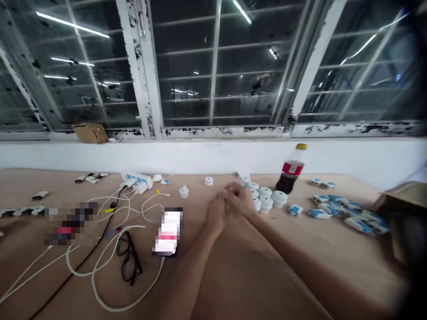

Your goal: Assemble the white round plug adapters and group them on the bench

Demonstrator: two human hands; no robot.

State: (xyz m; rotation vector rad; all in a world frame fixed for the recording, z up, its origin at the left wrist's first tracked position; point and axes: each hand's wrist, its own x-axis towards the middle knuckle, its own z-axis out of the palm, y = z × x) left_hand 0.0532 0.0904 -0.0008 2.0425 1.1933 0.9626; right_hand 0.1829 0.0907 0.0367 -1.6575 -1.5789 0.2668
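Observation:
My left hand and my right hand meet above the wooden table, fingers curled in and closed. Whatever lies between them is hidden by the fingers and too small to make out. Just right of my right hand stands a cluster of white round stepped parts, several with a dark hole on top. One white round cap sits alone beyond my left hand. Further left is a white round piece with prongs or posts on top.
A cola bottle stands behind the cluster. Blue-and-white pieces lie at right. On the left are a charging phone, eyeglasses, a power strip and tangled cables. A barred window rises behind.

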